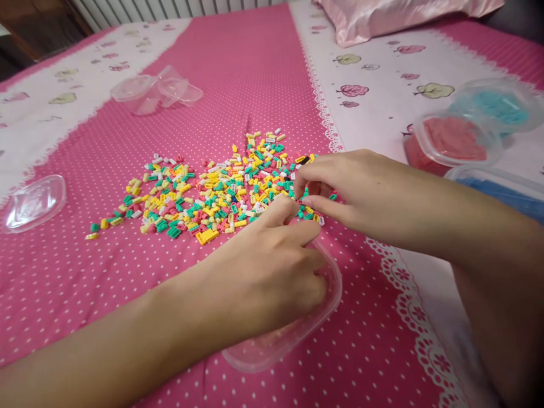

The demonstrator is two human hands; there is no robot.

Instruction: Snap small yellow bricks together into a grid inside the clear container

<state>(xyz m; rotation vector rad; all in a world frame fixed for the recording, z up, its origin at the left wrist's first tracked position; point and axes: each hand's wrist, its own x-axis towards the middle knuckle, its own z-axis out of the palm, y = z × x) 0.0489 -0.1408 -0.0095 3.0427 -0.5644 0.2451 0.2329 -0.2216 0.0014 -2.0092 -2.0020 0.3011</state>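
A loose heap of tiny plastic building bricks (216, 195) in yellow, green, pink and white lies on the bedspread. My left hand (280, 260) is closed above a clear plastic tub (334, 283), its curled fingers reaching toward the near edge of the heap; what they hold, if anything, is hidden. At the heap's right end, my right hand (352, 187) is bent down with thumb and fingers drawn together among the bricks. Any brick between those fingertips is too small to make out. Much of the tub is covered by my left hand and forearm.
On the right stand lidded tubs of red pieces (454, 139), turquoise pieces (501, 107) and blue pieces (510, 192). Clear empty containers (136, 93) lie at the back left, and a clear lid (36, 203) at the left. A pink pillow (382, 20) rests at the far side.
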